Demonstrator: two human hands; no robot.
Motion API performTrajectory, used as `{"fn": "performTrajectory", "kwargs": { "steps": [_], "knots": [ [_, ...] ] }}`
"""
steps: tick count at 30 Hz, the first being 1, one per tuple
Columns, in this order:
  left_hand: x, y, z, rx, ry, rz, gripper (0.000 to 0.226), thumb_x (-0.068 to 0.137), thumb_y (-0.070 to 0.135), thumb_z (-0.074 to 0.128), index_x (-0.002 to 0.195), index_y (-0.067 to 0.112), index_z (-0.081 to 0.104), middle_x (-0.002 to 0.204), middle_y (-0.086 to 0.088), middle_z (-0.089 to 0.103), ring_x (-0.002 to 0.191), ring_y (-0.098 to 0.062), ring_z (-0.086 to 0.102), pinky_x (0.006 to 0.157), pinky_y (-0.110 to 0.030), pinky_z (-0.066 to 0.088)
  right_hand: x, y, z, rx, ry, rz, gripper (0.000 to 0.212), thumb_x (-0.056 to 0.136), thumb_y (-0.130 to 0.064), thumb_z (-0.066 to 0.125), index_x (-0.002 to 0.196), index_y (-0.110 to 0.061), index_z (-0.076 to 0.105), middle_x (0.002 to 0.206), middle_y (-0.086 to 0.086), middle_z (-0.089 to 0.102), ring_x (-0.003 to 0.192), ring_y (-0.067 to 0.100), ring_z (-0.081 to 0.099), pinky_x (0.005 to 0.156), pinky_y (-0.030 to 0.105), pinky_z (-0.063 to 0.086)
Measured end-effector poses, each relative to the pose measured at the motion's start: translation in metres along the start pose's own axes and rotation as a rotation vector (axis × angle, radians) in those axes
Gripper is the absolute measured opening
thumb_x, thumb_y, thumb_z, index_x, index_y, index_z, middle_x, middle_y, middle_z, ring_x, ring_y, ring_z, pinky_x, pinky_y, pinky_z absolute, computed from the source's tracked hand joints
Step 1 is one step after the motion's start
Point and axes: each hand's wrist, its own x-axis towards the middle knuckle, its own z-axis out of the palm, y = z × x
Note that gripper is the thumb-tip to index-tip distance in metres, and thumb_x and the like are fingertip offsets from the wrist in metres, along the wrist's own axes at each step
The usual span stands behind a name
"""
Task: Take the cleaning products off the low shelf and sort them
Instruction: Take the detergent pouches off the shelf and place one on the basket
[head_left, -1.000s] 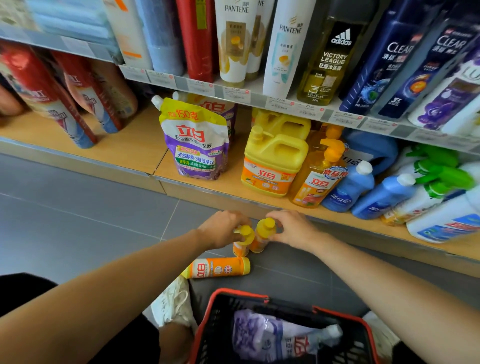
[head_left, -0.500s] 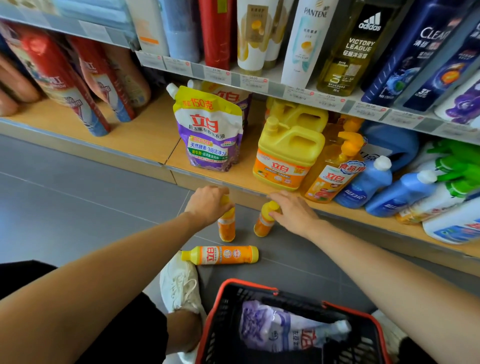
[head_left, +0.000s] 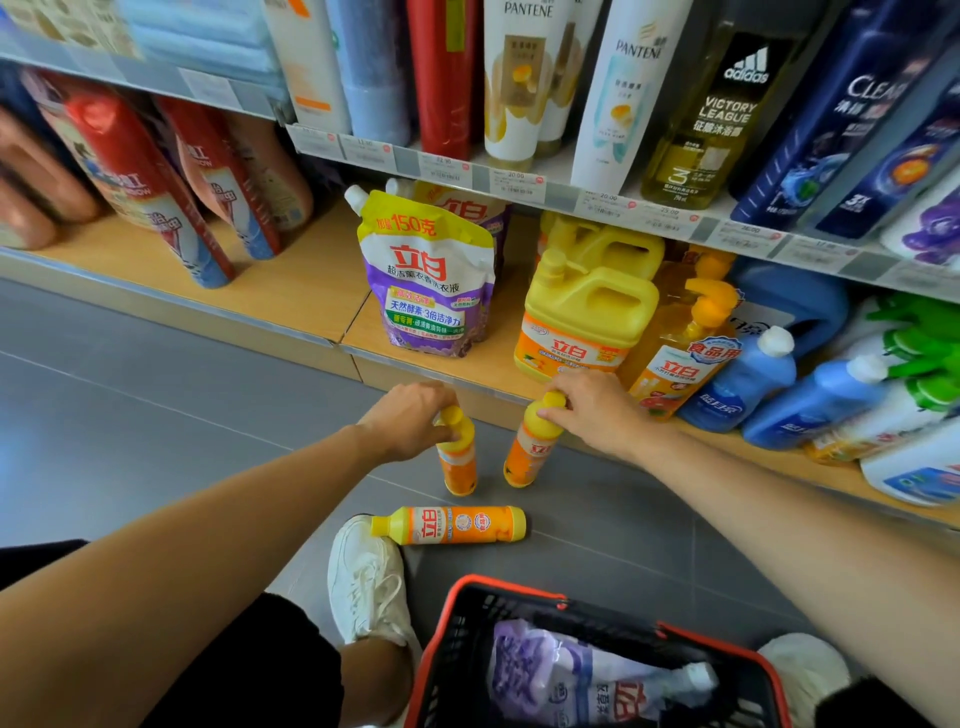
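Two small orange bottles with yellow caps stand upright on the grey floor in front of the low wooden shelf (head_left: 291, 296). My left hand (head_left: 410, 415) grips the cap of the left bottle (head_left: 458, 462). My right hand (head_left: 597, 408) pinches the cap of the right bottle (head_left: 527, 454), which leans slightly. A third orange bottle (head_left: 457, 525) lies on its side on the floor just in front of them. On the shelf stand a purple refill pouch (head_left: 426, 291), a yellow jug (head_left: 584, 317), an orange pump bottle (head_left: 680, 358) and blue bottles (head_left: 748, 379).
A red-rimmed black basket (head_left: 447, 639) sits at the bottom with a purple pouch (head_left: 566, 675) lying in it. My white shoe (head_left: 366, 582) is beside the lying bottle. Red-capped bottles (head_left: 145, 192) lean at the shelf's left; green spray bottles (head_left: 919, 348) crowd the right. Shampoo bottles fill the upper shelf.
Both hands have carried the two small bottles down from mid-air and stood them on the floor, apart from each other. The lying bottle has not moved.
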Motion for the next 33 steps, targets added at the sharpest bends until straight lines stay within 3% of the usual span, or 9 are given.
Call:
{"fn": "performTrajectory", "kwargs": {
  "steps": [5, 11, 17, 23, 28, 30, 33],
  "knots": [
    [-0.007, 0.003, -0.064, -0.112, 0.081, 0.071, 0.039, 0.092, 0.032, 0.072, 0.124, 0.014, 0.060, 0.121, -0.006, 0.061, 0.105, -0.019, 0.058, 0.087, -0.035, 0.055, 0.012, -0.036, -0.078, -0.011, 0.275, -0.047, 0.033, 0.090, -0.042, 0.070, 0.088, -0.009, 0.071, 0.077, 0.006, 0.064, 0.081, 0.027, 0.058, 0.069, 0.031, 0.031],
    [-0.016, 0.002, -0.136, -0.077, 0.257, 0.140, 0.038, 0.092, 0.030, 0.072, 0.125, 0.015, 0.061, 0.122, -0.003, 0.061, 0.098, -0.013, 0.055, 0.081, -0.026, 0.044, 0.041, -0.076, -0.141, -0.056, 0.440, -0.056, 0.039, 0.090, -0.049, 0.066, 0.081, -0.011, 0.070, 0.073, 0.004, 0.061, 0.077, 0.025, 0.057, 0.069, 0.033, 0.038],
    [-0.009, -0.004, -0.146, -0.135, 0.422, 0.135, 0.034, 0.094, 0.023, 0.070, 0.126, 0.015, 0.060, 0.121, -0.003, 0.063, 0.099, -0.015, 0.057, 0.082, -0.029, 0.044, 0.066, -0.091, -0.111, -0.222, 0.330, 0.036, 0.037, 0.095, -0.048, 0.061, 0.095, -0.012, 0.065, 0.100, 0.010, 0.068, 0.100, 0.032, 0.060, 0.080, 0.037, 0.041],
    [0.016, -0.001, -0.127, -0.192, 0.444, 0.081, 0.036, 0.097, 0.016, 0.065, 0.132, 0.016, 0.057, 0.126, -0.005, 0.059, 0.109, -0.023, 0.056, 0.085, -0.028, 0.042, 0.085, -0.085, -0.085, -0.166, 0.375, 0.101, 0.041, 0.096, -0.049, 0.060, 0.110, -0.011, 0.066, 0.105, 0.007, 0.064, 0.100, 0.028, 0.061, 0.076, 0.035, 0.044],
    [0.032, 0.003, -0.133, -0.214, 0.440, 0.087, 0.038, 0.096, 0.017, 0.067, 0.133, 0.015, 0.058, 0.127, -0.006, 0.061, 0.111, -0.024, 0.058, 0.089, -0.033, 0.049, 0.083, -0.071, -0.078, 0.017, 0.345, 0.097, 0.055, 0.095, -0.032, 0.067, 0.145, -0.013, 0.051, 0.132, 0.008, 0.061, 0.121, 0.029, 0.057, 0.099, 0.040, 0.046],
    [0.035, 0.005, -0.137, -0.226, 0.429, 0.081, 0.035, 0.095, 0.023, 0.069, 0.127, 0.015, 0.061, 0.122, -0.005, 0.063, 0.106, -0.022, 0.061, 0.087, -0.037, 0.053, 0.075, -0.070, -0.074, 0.172, 0.457, 0.087, 0.058, 0.091, -0.024, 0.072, 0.144, -0.013, 0.052, 0.127, 0.007, 0.065, 0.105, 0.022, 0.065, 0.093, 0.036, 0.053],
    [0.038, 0.008, -0.140, -0.245, 0.457, 0.057, 0.029, 0.088, 0.036, 0.075, 0.107, 0.017, 0.064, 0.103, 0.001, 0.066, 0.091, -0.017, 0.063, 0.075, -0.034, 0.055, 0.057, -0.071, -0.060, 0.385, 0.662, 0.084, 0.037, 0.082, -0.017, 0.081, 0.117, -0.014, 0.070, 0.099, -0.002, 0.069, 0.071, 0.000, 0.062, 0.069, 0.024, 0.056]
  ]
}}
